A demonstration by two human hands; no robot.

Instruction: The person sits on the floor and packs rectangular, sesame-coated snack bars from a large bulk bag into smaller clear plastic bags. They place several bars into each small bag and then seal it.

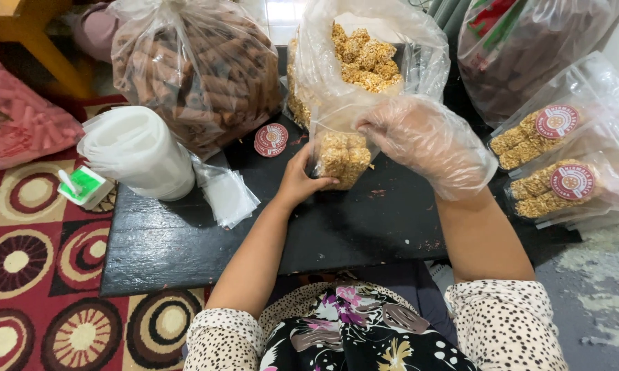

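Packing of crunchy snack pieces at a low black surface (185, 240), seen from the head view. A small clear pouch (340, 154), partly filled with golden, seed-coated pieces, is being held upright near the middle of the surface. The pouch is being gripped at its lower left side by the bare left hand (297, 182), the fingers being curled around it and the thumb being pressed against its front. The upper edge of the pouch is being touched by the right hand (426, 141), which is being worn inside a loose transparent glove; its fingers are being bent narrowly over the pouch mouth, and whether a piece is being pinched there cannot be told.

Just behind the pouch, a large open bag of the same golden pieces (364, 58) is being kept upright. To its left, a tied bag of brown rolled sticks (199, 69) is being displayed, with round red stickers (271, 139) lying at its foot. A stack of white lids in plastic (141, 151) and a pile of empty clear pouches (228, 196) are lying on the left part of the surface. Finished, sticker-sealed packs (550, 158) are being stacked at the right edge.
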